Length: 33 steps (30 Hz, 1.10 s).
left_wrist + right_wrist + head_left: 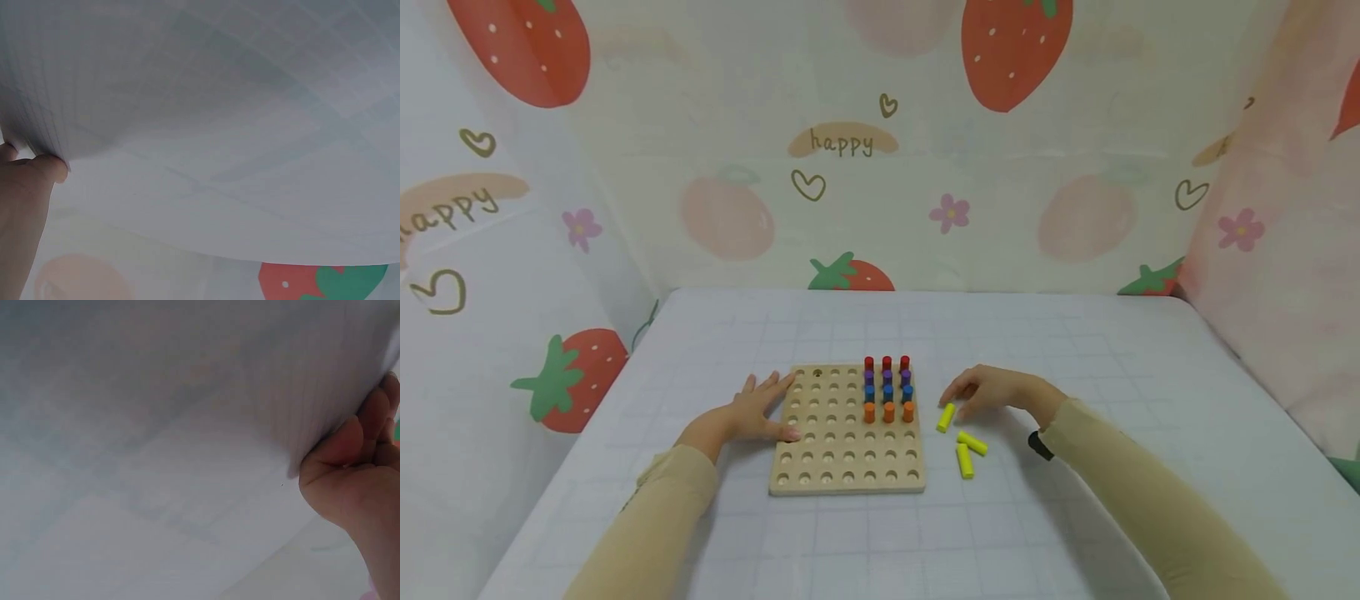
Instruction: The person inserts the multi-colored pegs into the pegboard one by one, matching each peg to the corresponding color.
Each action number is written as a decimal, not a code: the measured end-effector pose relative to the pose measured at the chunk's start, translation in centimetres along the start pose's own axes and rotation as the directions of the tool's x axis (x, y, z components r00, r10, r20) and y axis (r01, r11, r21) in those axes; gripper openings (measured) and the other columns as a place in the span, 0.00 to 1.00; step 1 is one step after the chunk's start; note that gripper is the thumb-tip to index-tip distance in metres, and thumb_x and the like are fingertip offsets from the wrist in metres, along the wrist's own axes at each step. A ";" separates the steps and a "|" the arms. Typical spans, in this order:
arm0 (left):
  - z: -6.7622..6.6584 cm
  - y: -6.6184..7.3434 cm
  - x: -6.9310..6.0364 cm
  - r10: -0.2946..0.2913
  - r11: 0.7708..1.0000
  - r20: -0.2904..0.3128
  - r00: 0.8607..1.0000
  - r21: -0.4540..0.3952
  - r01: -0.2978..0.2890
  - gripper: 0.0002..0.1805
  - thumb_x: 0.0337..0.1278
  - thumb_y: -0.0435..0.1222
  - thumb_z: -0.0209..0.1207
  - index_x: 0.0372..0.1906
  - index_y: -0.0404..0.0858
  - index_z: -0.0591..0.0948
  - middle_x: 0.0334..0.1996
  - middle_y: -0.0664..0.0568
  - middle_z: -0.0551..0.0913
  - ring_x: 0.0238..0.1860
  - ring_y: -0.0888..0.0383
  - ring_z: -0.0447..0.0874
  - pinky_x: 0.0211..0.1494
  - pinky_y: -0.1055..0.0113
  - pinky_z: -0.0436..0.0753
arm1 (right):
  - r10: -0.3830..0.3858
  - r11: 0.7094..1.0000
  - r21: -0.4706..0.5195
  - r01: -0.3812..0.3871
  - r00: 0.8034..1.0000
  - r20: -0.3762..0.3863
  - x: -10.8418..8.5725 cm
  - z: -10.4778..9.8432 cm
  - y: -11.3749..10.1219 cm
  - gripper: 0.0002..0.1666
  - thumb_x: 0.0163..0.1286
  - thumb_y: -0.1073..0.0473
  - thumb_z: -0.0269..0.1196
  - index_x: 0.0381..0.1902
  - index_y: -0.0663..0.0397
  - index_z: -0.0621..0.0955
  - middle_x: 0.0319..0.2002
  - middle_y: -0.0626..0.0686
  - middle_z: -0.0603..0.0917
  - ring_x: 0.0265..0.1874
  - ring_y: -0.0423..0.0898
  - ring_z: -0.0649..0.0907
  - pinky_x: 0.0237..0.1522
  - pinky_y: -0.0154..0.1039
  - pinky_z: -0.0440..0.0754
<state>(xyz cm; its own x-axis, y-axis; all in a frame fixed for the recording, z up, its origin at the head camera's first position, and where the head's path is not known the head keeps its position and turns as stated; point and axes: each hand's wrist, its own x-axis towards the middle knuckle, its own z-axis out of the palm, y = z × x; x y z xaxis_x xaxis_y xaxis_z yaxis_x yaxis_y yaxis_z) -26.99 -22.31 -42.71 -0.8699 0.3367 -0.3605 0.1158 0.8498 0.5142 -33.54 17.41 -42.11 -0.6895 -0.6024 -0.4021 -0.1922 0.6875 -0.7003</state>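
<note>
A wooden pegboard (848,467) with rows of round holes lies on the table. My left hand (748,417) rests at its left side, fingers spread and thumb over the edge. Red pegs (887,364), purple pegs (887,378), blue pegs (888,393) and orange pegs (889,412) stand in rows at the board's right. Beside the board, my right hand (996,390) hovers with loosely bent fingers around a yellow peg (946,417); no grip on it shows. Nearer me lie two more yellow pegs, one slanted (972,442) and one more upright in view (965,461).
A white cloth with faint grid lines covers the table (1075,333). Behind it hangs a printed curtain (910,250) with strawberries and hearts. A black band (1041,446) shows under the right wrist. Both wrist views show mostly cloth and part of each hand.
</note>
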 end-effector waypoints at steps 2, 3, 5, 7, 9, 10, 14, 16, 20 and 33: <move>-0.1 0.4 -0.2 0.001 1.000 -0.005 1.000 -0.002 -0.001 0.60 0.49 0.58 0.67 0.76 0.33 0.47 0.74 0.28 0.39 0.70 0.25 0.25 0.67 0.30 0.35 | 0.015 1.000 -0.013 -0.015 1.000 -0.005 0.1 0.0 -0.1 0.16 0.62 0.63 0.69 0.49 0.53 0.86 0.55 0.52 0.79 0.47 0.47 0.72 0.56 0.42 0.71; -0.2 0.6 -0.3 0.003 1.000 -0.008 1.000 -0.004 -0.004 0.60 0.49 0.57 0.67 0.76 0.33 0.47 0.73 0.27 0.40 0.70 0.24 0.26 0.67 0.29 0.36 | 0.025 1.000 -0.015 -0.025 1.000 -0.007 0.1 0.0 -0.2 0.15 0.61 0.63 0.69 0.48 0.52 0.86 0.55 0.52 0.78 0.47 0.47 0.72 0.56 0.42 0.71; -0.1 0.6 -0.3 -0.002 1.000 -0.006 1.000 -0.008 0.002 0.59 0.50 0.56 0.67 0.76 0.33 0.47 0.74 0.28 0.40 0.70 0.25 0.26 0.67 0.30 0.36 | 0.034 0.999 -0.021 -0.034 0.999 -0.008 0.2 0.1 -0.2 0.15 0.62 0.64 0.69 0.48 0.53 0.86 0.55 0.53 0.78 0.47 0.47 0.71 0.56 0.43 0.71; 0.0 0.6 -0.2 -0.008 1.000 -0.001 1.000 0.000 0.008 0.59 0.51 0.57 0.66 0.77 0.34 0.46 0.74 0.29 0.39 0.71 0.26 0.25 0.68 0.31 0.35 | 0.048 0.998 -0.026 -0.048 0.999 -0.019 0.3 0.1 -0.3 0.15 0.61 0.64 0.69 0.47 0.53 0.86 0.55 0.53 0.78 0.48 0.47 0.71 0.57 0.43 0.70; 0.1 0.4 0.0 -0.005 1.000 0.000 1.000 0.002 0.005 0.60 0.50 0.58 0.66 0.77 0.34 0.45 0.74 0.29 0.38 0.71 0.26 0.25 0.68 0.31 0.35 | 0.047 0.998 -0.037 -0.048 0.999 -0.027 0.3 0.1 -0.3 0.15 0.61 0.65 0.69 0.47 0.54 0.86 0.54 0.52 0.78 0.48 0.47 0.71 0.57 0.43 0.70; 0.1 0.4 0.0 -0.004 1.000 0.000 1.000 0.001 0.004 0.60 0.50 0.58 0.66 0.77 0.34 0.45 0.74 0.29 0.38 0.71 0.26 0.25 0.68 0.31 0.34 | 0.049 0.998 -0.041 -0.051 0.998 -0.033 0.4 0.1 -0.4 0.14 0.61 0.65 0.69 0.47 0.54 0.86 0.51 0.52 0.78 0.47 0.47 0.72 0.55 0.42 0.70; -0.1 0.5 -0.3 0.008 1.000 -0.010 1.000 -0.017 -0.008 0.61 0.48 0.59 0.67 0.76 0.32 0.46 0.73 0.28 0.39 0.70 0.25 0.25 0.68 0.30 0.35 | 0.038 0.998 -0.056 -0.041 0.998 -0.047 0.5 0.2 -0.6 0.13 0.61 0.65 0.69 0.45 0.56 0.87 0.39 0.49 0.78 0.41 0.46 0.71 0.44 0.38 0.70; -0.2 0.6 -0.4 0.012 1.000 -0.013 1.000 -0.023 -0.012 0.61 0.48 0.58 0.67 0.76 0.32 0.47 0.73 0.27 0.40 0.70 0.24 0.26 0.67 0.30 0.35 | 0.037 0.998 -0.044 -0.039 0.998 -0.047 0.5 0.3 -0.6 0.12 0.61 0.66 0.69 0.44 0.57 0.87 0.33 0.50 0.75 0.37 0.46 0.70 0.40 0.37 0.68; -0.1 0.5 -0.3 0.019 1.000 -0.008 1.000 -0.012 -0.019 0.60 0.49 0.57 0.67 0.76 0.32 0.47 0.73 0.27 0.40 0.70 0.24 0.26 0.67 0.30 0.36 | 0.061 0.998 -0.007 -0.062 0.996 -0.057 0.5 0.5 -0.5 0.08 0.62 0.65 0.69 0.40 0.57 0.87 0.30 0.49 0.74 0.35 0.45 0.70 0.37 0.36 0.66; 0.2 0.1 0.0 0.020 1.000 -0.022 1.000 0.000 -0.020 0.61 0.48 0.58 0.67 0.76 0.33 0.47 0.74 0.28 0.40 0.70 0.24 0.27 0.67 0.29 0.38 | 0.132 0.986 0.119 -0.116 0.982 -0.137 0.0 0.5 -1.0 0.09 0.66 0.61 0.66 0.43 0.58 0.85 0.34 0.48 0.80 0.33 0.44 0.72 0.36 0.35 0.70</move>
<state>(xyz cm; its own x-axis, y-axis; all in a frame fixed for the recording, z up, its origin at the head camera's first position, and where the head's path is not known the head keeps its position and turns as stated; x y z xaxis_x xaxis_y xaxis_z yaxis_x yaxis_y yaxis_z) -26.92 -22.16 -42.81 -0.8778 0.3446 -0.3329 0.1332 0.8429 0.5213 -33.03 16.51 -41.64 -0.7979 -0.4454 -0.4062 -0.0265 0.6992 -0.7144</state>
